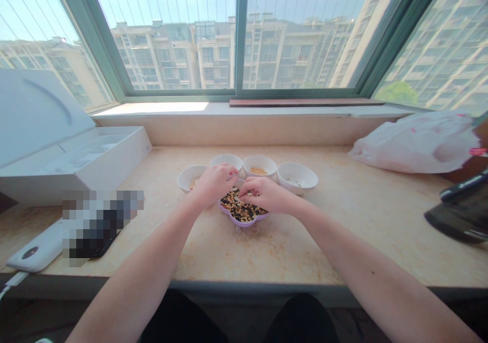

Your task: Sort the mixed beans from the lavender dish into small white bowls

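A purple scalloped dish (245, 224) on the counter holds mixed beans (244, 212), black, yellow and pale. Over it, my right hand (265, 193) has thumb and fingers pinched; whatever they grip is too small to make out. My left hand (215, 183) hovers at the dish's upper left, in front of a white bowl (224, 158), fingers bent together, their contents hidden. Left of that hand, another white bowl (183, 176) holds pale pieces. Yellow kernels (258, 170) lie in the bowl behind my right hand. The rightmost bowl (305, 174) contains a few small greenish seeds.
An open white box (114, 152) occupies the left side, with a white power bank (36, 249) and its cable in front. Beside it lies a dark, partly blurred device (101, 239). At right are a white plastic bag (415, 142) and a dark container (459, 213).
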Demonstrator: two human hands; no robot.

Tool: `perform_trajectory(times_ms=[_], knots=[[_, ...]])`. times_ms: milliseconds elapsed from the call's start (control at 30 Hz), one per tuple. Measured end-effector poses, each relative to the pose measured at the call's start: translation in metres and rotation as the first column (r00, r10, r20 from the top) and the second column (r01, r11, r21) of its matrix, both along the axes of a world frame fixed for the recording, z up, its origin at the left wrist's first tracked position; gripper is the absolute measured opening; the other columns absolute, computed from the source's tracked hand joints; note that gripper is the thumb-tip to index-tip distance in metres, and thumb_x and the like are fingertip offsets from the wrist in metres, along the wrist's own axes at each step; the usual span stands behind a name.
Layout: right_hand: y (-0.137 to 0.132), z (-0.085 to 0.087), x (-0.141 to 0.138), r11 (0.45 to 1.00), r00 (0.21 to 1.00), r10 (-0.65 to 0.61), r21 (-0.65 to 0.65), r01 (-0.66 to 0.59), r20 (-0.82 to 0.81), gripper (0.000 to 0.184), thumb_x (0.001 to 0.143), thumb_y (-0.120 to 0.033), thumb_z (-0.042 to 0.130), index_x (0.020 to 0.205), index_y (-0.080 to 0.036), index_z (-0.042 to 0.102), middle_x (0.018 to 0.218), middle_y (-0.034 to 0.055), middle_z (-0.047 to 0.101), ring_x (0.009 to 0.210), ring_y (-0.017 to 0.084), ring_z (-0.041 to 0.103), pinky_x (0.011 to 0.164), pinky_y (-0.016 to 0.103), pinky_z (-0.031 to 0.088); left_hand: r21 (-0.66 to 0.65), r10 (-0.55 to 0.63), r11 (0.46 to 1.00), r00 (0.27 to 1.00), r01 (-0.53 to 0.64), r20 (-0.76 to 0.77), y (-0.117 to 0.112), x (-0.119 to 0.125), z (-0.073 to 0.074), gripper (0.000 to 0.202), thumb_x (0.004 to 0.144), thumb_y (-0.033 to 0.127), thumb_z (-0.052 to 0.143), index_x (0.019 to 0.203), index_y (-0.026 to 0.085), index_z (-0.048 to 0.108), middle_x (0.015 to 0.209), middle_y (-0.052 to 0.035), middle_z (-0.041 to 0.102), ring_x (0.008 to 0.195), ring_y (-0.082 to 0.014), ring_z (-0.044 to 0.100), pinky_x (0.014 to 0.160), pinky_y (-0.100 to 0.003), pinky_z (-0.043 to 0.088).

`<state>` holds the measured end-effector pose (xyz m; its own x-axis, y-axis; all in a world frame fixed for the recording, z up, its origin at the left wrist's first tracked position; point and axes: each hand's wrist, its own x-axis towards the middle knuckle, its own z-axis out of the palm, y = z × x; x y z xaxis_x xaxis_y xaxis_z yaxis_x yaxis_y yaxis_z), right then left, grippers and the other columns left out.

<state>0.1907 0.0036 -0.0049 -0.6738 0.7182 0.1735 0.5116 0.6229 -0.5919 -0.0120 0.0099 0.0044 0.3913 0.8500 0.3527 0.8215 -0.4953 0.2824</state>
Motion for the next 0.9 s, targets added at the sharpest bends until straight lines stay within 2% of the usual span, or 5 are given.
perform_trajectory(times_ms=[233,433,600,700,900], knots=[[0.003,0.008,0.008,0.963,0.983,-0.128,-0.256,0.091,-0.133,0.024,0.08,-0.041,0.078,0.084,-0.018,0.076,0.073,0.0012,0.066,0.068,0.014,0.056,0.064,0.029,0.04,-0.06,-0.048,0.997,0.999,0.047,-0.015,-0.002,0.001,0.004,0.027,0.098,0.023,0.051,0.107,0.018,0.076,0.11,-0.0087,0.073,0.101,-0.0238,0.07,0.091,-0.035,0.054],[0.01,0.021,0.02,0.938,0.923,-0.247,-0.311,0.152,-0.294,0.049,0.082,-0.065,0.068,0.086,-0.017,0.075,0.072,0.0021,0.065,0.065,0.014,0.053,0.062,0.029,0.038,-0.131,-0.148,0.982,0.987,0.139,-0.061,-0.012,0.005,0.01,0.024,0.098,0.024,0.054,0.105,0.02,0.076,0.106,-0.0058,0.074,0.093,-0.0202,0.069,0.084,-0.03,0.052],[0.027,0.025,0.046,0.916,0.86,-0.39,-0.046,0.398,-0.33,0.046,0.089,-0.059,0.06,0.084,-0.016,0.075,0.079,0.0058,0.071,0.07,0.017,0.058,0.068,0.032,0.043,-0.187,-0.271,0.953,0.948,0.239,-0.168,-0.015,0.013,0.004,0.019,0.093,0.018,0.059,0.099,0.022,0.077,0.104,-0.0031,0.075,0.094,-0.0188,0.07,0.081,-0.027,0.051],[0.037,0.027,0.064,0.807,0.817,-0.53,0.16,0.569,-0.228,0.029,0.088,-0.043,0.064,0.084,-0.018,0.076,0.079,0.0065,0.073,0.071,0.019,0.061,0.069,0.033,0.045,-0.212,-0.302,0.943,0.929,0.257,-0.216,-0.015,0.017,-0.001,0.02,0.092,0.017,0.059,0.1,0.023,0.077,0.11,-0.0032,0.074,0.099,-0.0199,0.07,0.079,-0.027,0.052],[0.045,0.03,0.088,0.663,0.699,-0.715,0.341,0.666,0.026,0.017,0.085,-0.022,0.063,0.09,-0.019,0.079,0.091,0.0074,0.078,0.084,0.022,0.07,0.075,0.032,0.05,-0.239,-0.364,0.92,0.904,0.312,-0.223,-0.015,0.019,-0.003,0.02,0.09,0.014,0.061,0.098,0.021,0.078,0.104,-0.0042,0.074,0.099,-0.0209,0.07,0.084,-0.029,0.052]])
